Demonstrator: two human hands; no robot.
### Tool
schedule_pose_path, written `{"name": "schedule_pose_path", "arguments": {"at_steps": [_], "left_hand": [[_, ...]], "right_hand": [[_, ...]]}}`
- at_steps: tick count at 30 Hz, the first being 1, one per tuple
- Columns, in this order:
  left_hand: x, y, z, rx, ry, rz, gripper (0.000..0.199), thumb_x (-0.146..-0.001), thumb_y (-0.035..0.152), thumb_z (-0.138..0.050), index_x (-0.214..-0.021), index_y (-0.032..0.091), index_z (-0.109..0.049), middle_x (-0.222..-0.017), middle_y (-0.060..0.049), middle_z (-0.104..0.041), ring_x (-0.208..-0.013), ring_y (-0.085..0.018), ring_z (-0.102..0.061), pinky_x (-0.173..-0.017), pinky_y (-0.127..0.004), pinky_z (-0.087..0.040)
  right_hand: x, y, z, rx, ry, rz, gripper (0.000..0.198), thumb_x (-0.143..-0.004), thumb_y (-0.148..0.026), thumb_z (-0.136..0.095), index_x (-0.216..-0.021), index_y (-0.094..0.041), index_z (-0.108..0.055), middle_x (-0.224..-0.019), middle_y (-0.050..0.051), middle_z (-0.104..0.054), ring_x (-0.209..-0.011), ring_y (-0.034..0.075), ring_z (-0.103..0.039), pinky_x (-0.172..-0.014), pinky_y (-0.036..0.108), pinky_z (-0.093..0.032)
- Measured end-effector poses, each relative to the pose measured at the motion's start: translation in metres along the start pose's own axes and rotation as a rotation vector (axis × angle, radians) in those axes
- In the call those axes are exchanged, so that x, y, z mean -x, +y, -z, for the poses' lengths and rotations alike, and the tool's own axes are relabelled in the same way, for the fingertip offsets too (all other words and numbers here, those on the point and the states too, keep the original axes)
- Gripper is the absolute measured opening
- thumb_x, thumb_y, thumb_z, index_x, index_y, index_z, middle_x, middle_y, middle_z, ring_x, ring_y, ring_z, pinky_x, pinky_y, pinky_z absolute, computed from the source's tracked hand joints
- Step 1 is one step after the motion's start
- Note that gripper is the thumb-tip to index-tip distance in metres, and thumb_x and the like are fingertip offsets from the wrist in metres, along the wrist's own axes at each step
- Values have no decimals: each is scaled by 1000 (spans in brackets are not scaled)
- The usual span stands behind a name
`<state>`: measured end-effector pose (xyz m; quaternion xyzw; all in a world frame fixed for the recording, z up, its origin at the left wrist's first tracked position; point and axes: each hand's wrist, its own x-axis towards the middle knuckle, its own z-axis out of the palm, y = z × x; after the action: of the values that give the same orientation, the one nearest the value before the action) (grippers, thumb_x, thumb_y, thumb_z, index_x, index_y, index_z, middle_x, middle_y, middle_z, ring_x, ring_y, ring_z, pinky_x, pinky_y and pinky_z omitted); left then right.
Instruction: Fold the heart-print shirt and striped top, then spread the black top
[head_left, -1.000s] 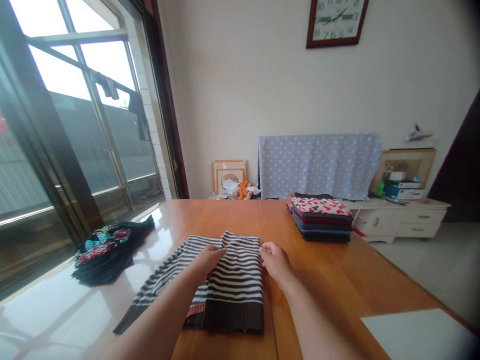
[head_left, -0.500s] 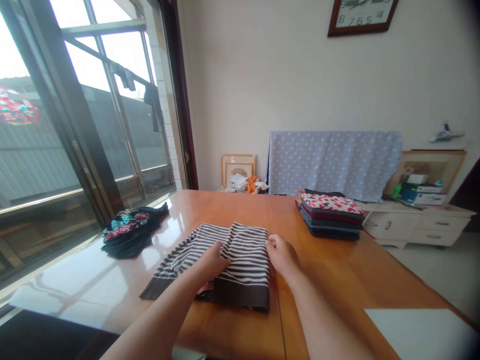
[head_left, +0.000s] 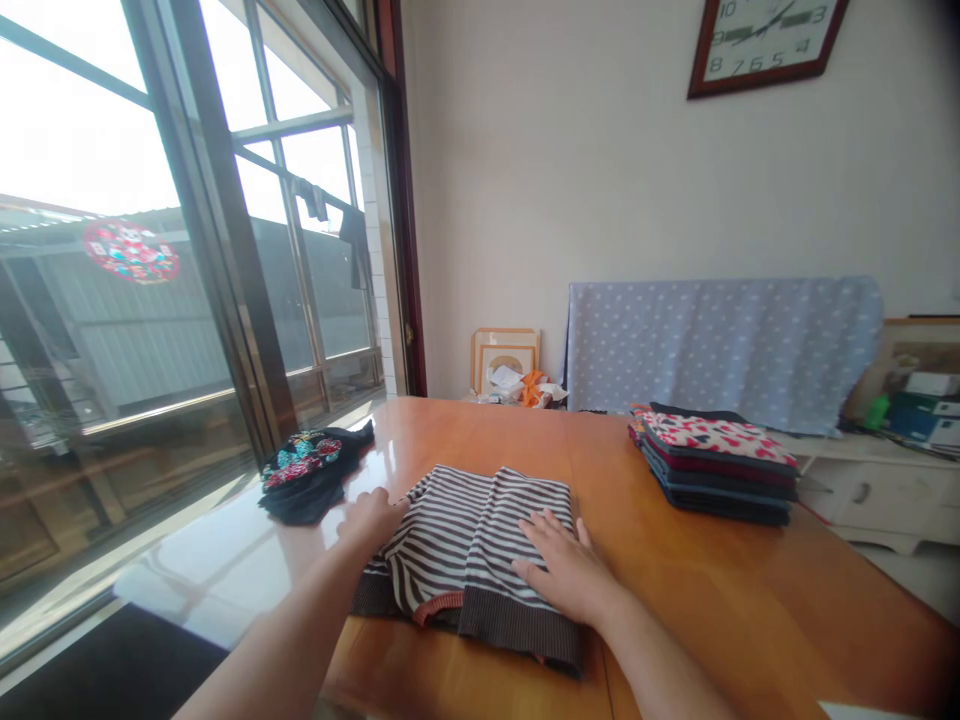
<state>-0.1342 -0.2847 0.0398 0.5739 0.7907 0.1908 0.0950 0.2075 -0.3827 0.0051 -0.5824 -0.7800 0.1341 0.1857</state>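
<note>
A black-and-white striped sweater (head_left: 450, 535) with dark ribbed edges lies partly folded in front of me, a reddish neckline band showing at its near side. My left hand (head_left: 377, 520) is closed on the sweater's left edge, with the fingertips partly hidden. On the right part of the sweater my right hand (head_left: 562, 560) rests flat, its fingers spread.
A black garment with a colourful floral pattern (head_left: 304, 465) lies bunched at the table's left, near the window. At the right stands a stack of folded clothes (head_left: 712, 465). The glossy wooden table (head_left: 697, 610) runs under everything.
My left hand has moved from the sweater's middle to its left edge and closed there. My right hand has shifted from the right edge onto the cloth and spread flat. The view has turned left.
</note>
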Motion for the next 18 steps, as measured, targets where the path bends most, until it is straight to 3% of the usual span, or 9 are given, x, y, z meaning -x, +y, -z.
{"name": "schedule_pose_path", "arguments": {"at_steps": [5, 10, 14, 18], "left_hand": [[-18, -8, 3, -9, -138, -16, 68, -72, 78, -56, -93, 15, -68, -111, -22, -73, -107, -40, -66, -77, -37, -47], [-32, -3, 1, 3, -238, -36, 54, -62, 68, -72, -81, 18, -67, -102, -17, -76, -99, -34, -69, -71, -32, -48], [-30, -2, 3, 58, -321, -20, 57, -57, 70, -76, -77, 17, -68, -95, -16, -76, -93, -35, -70, -70, -35, -50], [-24, -3, 5, 114, -386, -46, 45, -53, 58, -84, -70, 20, -69, -84, -11, -77, -89, -35, -71, -71, -37, -53]], "right_hand": [[-2, -3, 6, -35, 57, 23, 66, -91, -57, -56, -151, -31, -46, -160, 8, -39, -153, 30, -24, -122, 59, 2], [-2, -1, 5, -82, 64, -4, 55, -91, -51, -58, -142, -30, -58, -154, 9, -49, -149, 29, -33, -123, 57, -2], [-6, 9, 4, -133, 168, -31, 48, -93, -47, -57, -137, -27, -62, -146, 11, -58, -145, 28, -41, -123, 56, -11], [-11, 18, 5, -206, 277, -58, 38, -92, -43, -59, -126, -28, -68, -136, 9, -66, -133, 28, -54, -121, 53, -19]]}}
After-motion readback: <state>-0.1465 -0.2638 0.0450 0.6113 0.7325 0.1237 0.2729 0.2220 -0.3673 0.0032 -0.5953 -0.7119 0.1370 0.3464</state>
